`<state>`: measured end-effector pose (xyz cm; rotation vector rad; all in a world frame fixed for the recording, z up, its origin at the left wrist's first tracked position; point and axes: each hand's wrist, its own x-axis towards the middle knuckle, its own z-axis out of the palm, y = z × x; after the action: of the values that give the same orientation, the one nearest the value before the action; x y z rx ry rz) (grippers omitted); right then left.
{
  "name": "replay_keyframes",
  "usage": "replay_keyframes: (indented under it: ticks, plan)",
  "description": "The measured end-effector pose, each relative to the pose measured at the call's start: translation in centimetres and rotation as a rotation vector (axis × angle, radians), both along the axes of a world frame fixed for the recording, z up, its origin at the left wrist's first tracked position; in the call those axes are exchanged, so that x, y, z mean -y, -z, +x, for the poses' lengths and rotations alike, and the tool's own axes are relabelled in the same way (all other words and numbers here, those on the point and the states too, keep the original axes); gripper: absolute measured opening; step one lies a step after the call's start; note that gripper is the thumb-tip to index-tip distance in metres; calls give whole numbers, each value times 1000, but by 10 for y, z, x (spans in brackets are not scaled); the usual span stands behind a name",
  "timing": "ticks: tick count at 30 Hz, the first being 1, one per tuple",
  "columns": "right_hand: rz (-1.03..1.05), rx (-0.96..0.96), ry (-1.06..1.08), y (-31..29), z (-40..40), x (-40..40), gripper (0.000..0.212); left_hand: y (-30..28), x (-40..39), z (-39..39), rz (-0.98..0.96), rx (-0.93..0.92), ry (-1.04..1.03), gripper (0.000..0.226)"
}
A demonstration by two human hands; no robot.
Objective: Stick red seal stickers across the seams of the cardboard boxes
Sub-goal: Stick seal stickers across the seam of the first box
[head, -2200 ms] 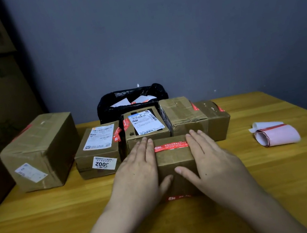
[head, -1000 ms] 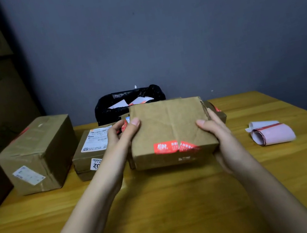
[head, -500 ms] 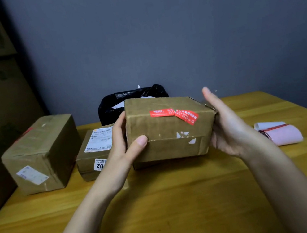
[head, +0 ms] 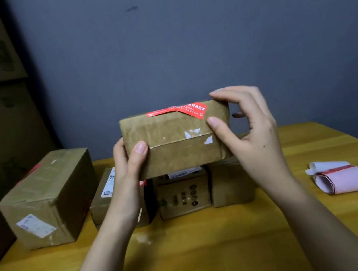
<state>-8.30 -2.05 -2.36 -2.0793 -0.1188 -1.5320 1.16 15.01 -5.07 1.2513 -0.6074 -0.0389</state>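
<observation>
A taped cardboard box point(head: 175, 145) is held up in the air above the row of boxes, with a red seal sticker point(head: 183, 110) folded over its top front edge. My left hand point(head: 129, 166) grips its left end, thumb on the front face. My right hand point(head: 249, 128) holds the right end, thumb on the front and fingers curled over the top corner. A roll of red seal stickers point(head: 341, 177) on white backing lies on the wooden table point(head: 214, 247) at the right.
A large cardboard box point(head: 49, 198) stands at the left. Three smaller boxes sit in a row under the held one: a labelled box point(head: 104, 201), a printed box point(head: 182, 193) and a plain box point(head: 230, 183). A grey wall stands behind.
The box lay flat under both palms. Both hands then lifted it off the table, turned it over, and raised it higher above the row of boxes.
</observation>
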Motion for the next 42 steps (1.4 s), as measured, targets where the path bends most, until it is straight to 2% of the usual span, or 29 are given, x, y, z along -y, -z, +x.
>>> replay_keyframes:
  ticks: [6,13,20,24,29,36,42]
  plan:
    - [-196,30,124,-10,23,10,30,-8,13,18,19,78,-68,90]
    - [-14,-24,14,-7,32,17,25,-9,21,28,21,103,-77,93]
    - [84,-30,-56,-7,31,15,16,-8,23,28,31,88,-77,83]
    - [57,-39,-4,-5,31,18,14,-9,24,27,53,71,-72,84]
    - [-8,34,107,-3,32,14,13,-10,23,26,62,35,-62,75]
    - [-83,-7,190,-1,32,18,34,-11,23,26,74,91,-103,78]
    - [-95,26,199,1,34,18,30,-12,21,26,100,108,-109,98]
